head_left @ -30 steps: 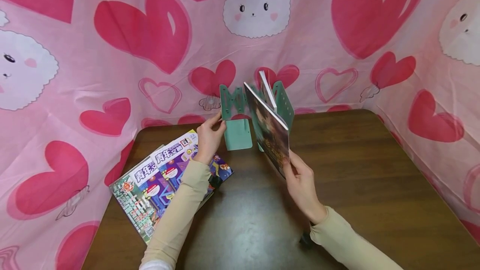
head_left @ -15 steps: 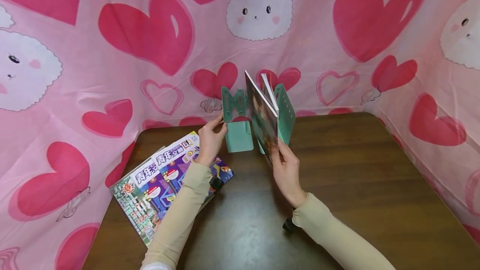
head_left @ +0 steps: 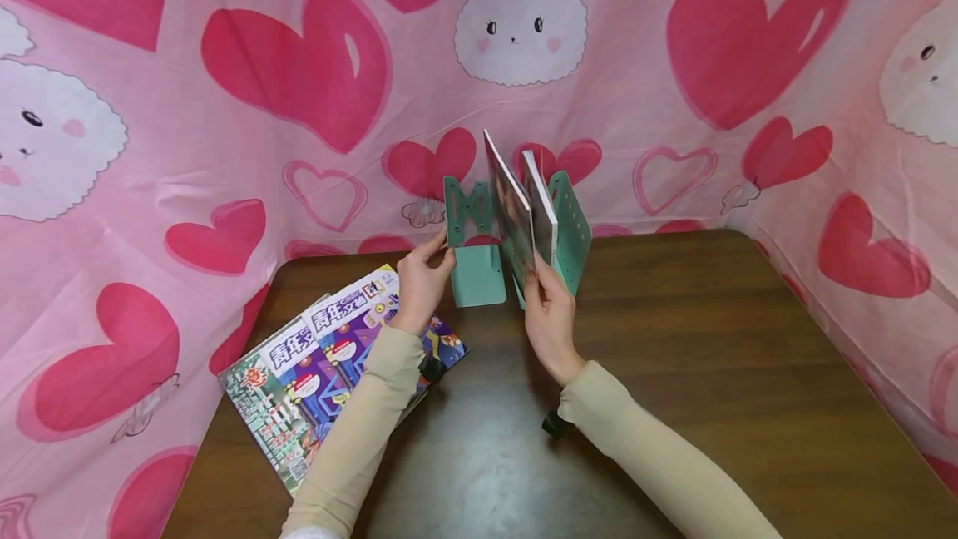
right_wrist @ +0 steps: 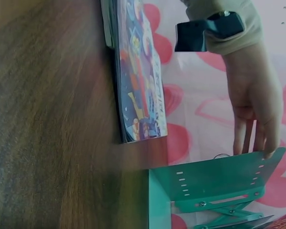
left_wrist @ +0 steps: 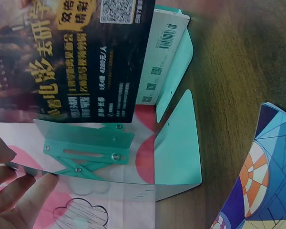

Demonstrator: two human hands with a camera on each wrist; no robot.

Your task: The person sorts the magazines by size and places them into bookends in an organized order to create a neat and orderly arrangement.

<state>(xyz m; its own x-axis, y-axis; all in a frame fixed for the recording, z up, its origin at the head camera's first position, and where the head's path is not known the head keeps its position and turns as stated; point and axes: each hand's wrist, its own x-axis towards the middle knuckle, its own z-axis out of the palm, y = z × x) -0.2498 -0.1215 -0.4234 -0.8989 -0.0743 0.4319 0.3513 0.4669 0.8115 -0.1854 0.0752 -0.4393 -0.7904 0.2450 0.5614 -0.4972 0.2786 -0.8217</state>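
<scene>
"What's the tabletop [head_left: 711, 331] like?"

"Wood, by the look of it: dark grain, smooth, with a soft sheen near the front."

"And the green rack [left_wrist: 178, 148]?"

"Thin painted metal, I'd say, smooth and satiny. Its rivets [left_wrist: 116, 157] look like bright bare metal."

"Which things are paper?"

"The dark magazine [left_wrist: 81, 62], with a smooth printed cover; the pale book [left_wrist: 159, 57], which looks more matt; and the spread magazines [head_left: 322, 356], slick and slightly glossy."

"The backdrop [head_left: 629, 106]?"

"Creased cloth, mostly matt. The sleeves [head_left: 636, 435] look like soft, dull fabric, the wrist device [right_wrist: 190, 37] like black plastic."
</scene>
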